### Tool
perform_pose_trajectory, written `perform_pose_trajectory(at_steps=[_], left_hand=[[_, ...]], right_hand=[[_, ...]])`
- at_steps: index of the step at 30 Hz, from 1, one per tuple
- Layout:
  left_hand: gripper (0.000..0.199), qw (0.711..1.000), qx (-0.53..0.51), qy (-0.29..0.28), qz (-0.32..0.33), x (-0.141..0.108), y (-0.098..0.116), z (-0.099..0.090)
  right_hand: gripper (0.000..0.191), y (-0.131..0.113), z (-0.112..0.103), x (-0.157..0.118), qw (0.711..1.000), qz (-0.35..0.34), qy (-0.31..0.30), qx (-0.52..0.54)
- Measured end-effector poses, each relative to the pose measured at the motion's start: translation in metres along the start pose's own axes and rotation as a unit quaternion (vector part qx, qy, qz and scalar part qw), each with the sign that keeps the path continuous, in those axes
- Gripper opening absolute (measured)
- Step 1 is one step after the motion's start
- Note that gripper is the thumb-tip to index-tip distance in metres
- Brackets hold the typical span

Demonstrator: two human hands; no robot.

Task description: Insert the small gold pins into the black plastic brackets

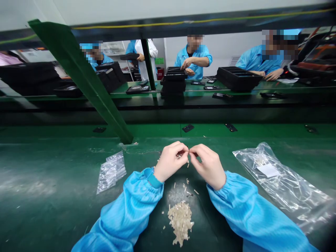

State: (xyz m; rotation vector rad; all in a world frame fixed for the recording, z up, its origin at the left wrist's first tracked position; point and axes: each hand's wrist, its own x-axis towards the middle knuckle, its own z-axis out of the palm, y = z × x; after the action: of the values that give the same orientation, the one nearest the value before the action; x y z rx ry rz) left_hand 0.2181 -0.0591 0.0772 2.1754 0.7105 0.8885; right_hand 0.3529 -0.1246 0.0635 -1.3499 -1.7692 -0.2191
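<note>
My left hand and my right hand meet fingertip to fingertip above the green table. Each one is closed in a pinch. A tiny dark bit shows at the fingertips, too small to name. Under and beside my left hand lie some small pale strips, partly hidden by the fingers. Between my forearms rests a pile of small cream-coloured strips, with a few loose ones scattered above it. A small dark piece lies among those loose strips.
Small clear bags lie to the left, a large clear bag with a white label to the right. A green slanted post rises at the left. Behind, small black parts sit on a green strip; co-workers handle black trays.
</note>
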Motion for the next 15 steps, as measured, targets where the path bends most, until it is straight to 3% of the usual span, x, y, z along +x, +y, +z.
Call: perform_pose_trajectory(at_steps=[9, 15], left_hand=[[0.011, 0.999, -0.024, -0.021, -0.019, 0.0007, 0.002, -0.003], [0.012, 1.0, 0.01, -0.025, -0.002, 0.0003, 0.003, -0.0061]], right_hand=[[0.013, 0.0014, -0.0019, 0.0007, 0.999, 0.03, -0.023, 0.033], [0.013, 0.0029, -0.0029, 0.0009, 0.999, 0.013, -0.028, 0.038]])
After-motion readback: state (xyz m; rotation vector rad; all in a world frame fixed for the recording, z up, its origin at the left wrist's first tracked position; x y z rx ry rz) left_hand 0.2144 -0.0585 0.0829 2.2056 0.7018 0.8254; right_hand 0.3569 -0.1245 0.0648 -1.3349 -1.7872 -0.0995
